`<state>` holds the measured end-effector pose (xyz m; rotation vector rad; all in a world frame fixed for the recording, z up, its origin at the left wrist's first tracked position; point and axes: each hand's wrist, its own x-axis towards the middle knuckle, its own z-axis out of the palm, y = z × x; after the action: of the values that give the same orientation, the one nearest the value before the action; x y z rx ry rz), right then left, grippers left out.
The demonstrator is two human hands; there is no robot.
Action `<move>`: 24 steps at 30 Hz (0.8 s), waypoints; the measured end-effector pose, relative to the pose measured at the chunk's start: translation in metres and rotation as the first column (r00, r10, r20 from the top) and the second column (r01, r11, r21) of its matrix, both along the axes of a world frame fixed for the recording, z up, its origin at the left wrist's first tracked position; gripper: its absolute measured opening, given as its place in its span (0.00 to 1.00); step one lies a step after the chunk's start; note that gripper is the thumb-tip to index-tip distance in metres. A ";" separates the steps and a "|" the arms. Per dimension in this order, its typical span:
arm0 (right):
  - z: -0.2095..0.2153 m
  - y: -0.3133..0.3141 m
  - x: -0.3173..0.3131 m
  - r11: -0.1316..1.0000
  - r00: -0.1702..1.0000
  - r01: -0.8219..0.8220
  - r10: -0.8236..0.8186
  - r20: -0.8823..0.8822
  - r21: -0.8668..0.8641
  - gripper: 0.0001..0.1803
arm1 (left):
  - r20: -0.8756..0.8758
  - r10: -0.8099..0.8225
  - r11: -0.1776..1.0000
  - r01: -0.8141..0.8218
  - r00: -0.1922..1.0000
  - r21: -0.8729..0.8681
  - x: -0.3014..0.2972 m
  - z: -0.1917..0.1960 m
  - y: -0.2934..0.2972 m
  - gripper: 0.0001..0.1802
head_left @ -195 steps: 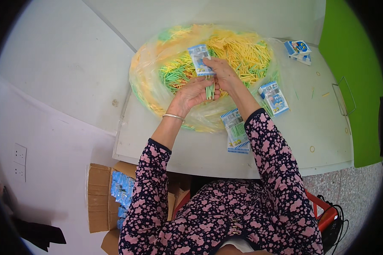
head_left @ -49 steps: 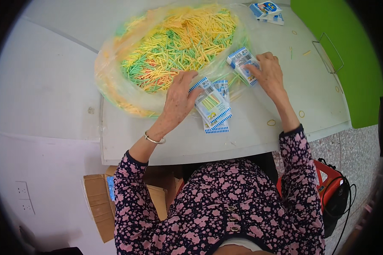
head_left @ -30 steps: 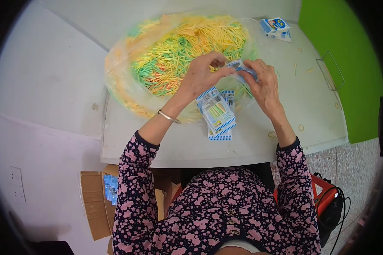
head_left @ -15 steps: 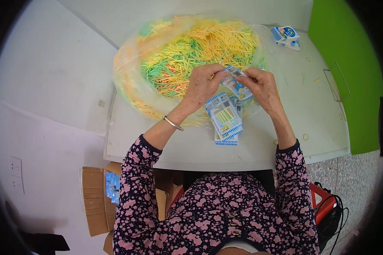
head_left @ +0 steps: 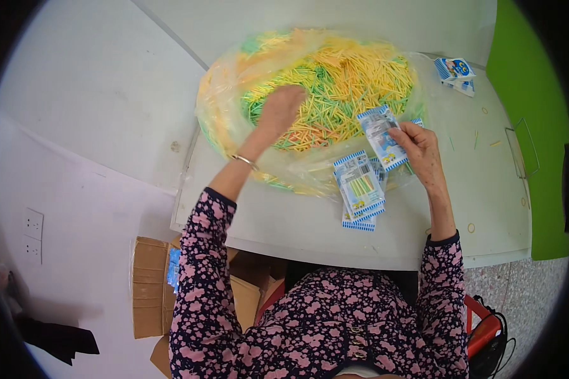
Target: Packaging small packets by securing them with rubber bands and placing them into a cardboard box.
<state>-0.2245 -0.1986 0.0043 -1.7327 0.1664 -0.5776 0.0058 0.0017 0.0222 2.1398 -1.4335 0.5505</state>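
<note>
A big clear plastic bag (head_left: 224, 104) lies spread on the table, full of thin yellow, green and orange sticks (head_left: 354, 72). Over its left part hovers my left hand (head_left: 282, 110), smeared by motion, its fingers too blurred to read. To the right, my right hand (head_left: 422, 151) grips a small blue-and-white plastic packet (head_left: 380, 136) between thumb and fingers at its right edge. Just below that, a loose stack of similar packets (head_left: 362, 189) rests on the table; the top one shows sticks through a clear window.
More blue packets (head_left: 455, 74) lie at the far right corner, beside a green panel (head_left: 528, 126). A few loose sticks (head_left: 476, 139) and rubber bands (head_left: 471, 228) are scattered on the right. An open cardboard box (head_left: 150, 287) stands below the table's left edge.
My left hand has let go of the packet and moved left over the sticks. My right hand keeps holding the packet. The whole view has shifted slightly.
</note>
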 end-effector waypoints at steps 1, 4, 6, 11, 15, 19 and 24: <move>0.000 -0.001 0.001 1.000 1.000 -0.004 0.004 0.006 0.005 0.09 | 0.126 0.093 0.974 -0.117 0.988 0.196 0.025 0.004 0.014 0.10; -0.001 -0.001 0.004 0.999 1.000 -0.019 0.018 0.016 0.046 0.09 | 0.373 0.095 0.926 -0.220 0.923 0.308 0.069 0.000 0.044 0.11; -0.001 0.001 0.004 0.995 1.000 -0.008 0.008 0.005 0.096 0.09 | 0.475 0.040 0.952 -0.178 0.879 0.250 0.082 0.002 0.052 0.10; -0.002 -0.001 0.003 0.995 1.000 -0.014 0.015 -0.011 0.102 0.10 | 0.488 -0.065 0.855 -0.204 0.870 0.477 0.101 0.013 0.053 0.12; -0.005 -0.001 0.003 0.996 1.000 -0.012 0.014 -0.024 0.093 0.10 | 0.495 -0.109 0.828 -0.197 0.862 0.526 0.109 0.015 0.048 0.12; -0.007 -0.003 0.002 0.996 0.999 0.002 0.001 -0.038 0.085 0.10 | 0.453 -0.064 0.815 -0.215 0.889 0.538 0.116 0.013 0.041 0.12; -0.008 -0.003 0.004 0.998 1.000 0.002 0.000 -0.032 0.066 0.11 | 0.584 -0.134 0.866 -0.191 0.801 0.462 0.130 0.005 0.048 0.10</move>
<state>-0.2204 -0.2014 -0.0032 -1.6784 0.2060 -0.5397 0.1354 0.0497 0.0269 2.5191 -2.0791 1.0411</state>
